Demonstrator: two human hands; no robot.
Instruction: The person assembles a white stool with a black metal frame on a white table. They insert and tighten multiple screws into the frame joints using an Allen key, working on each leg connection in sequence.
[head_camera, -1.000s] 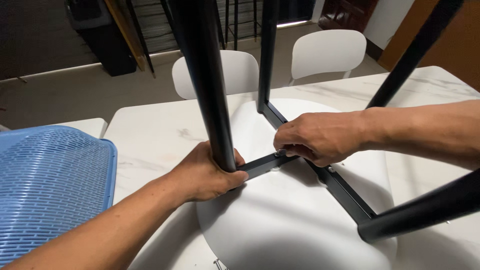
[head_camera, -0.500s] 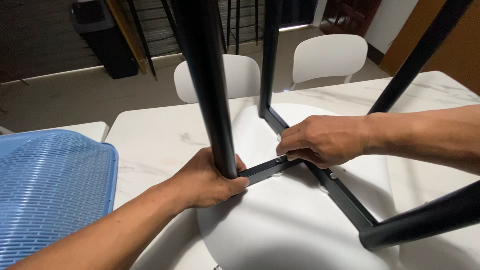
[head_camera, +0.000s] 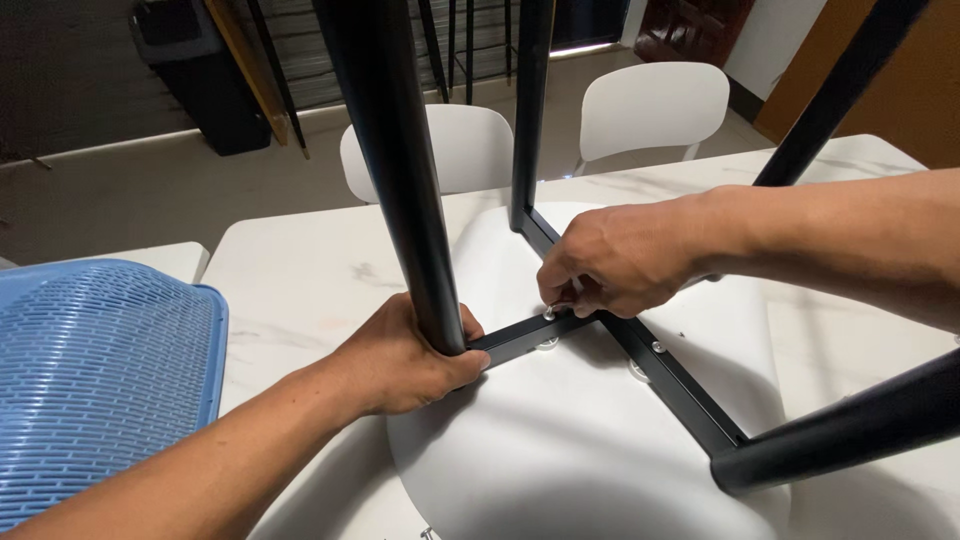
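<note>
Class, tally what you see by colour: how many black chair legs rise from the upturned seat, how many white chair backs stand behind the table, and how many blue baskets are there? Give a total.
Black chair legs: 4 (nearest, far, right rear, right front)
White chair backs: 2 ()
Blue baskets: 1
Total: 7

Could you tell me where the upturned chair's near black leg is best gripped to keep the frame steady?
Probably low on the black leg, at its foot where it meets the cross brace, coming in from the near left. The left hand already wraps it there. The leg is round and upright on the white seat, and that leaves the right hand room at the brace.
</note>
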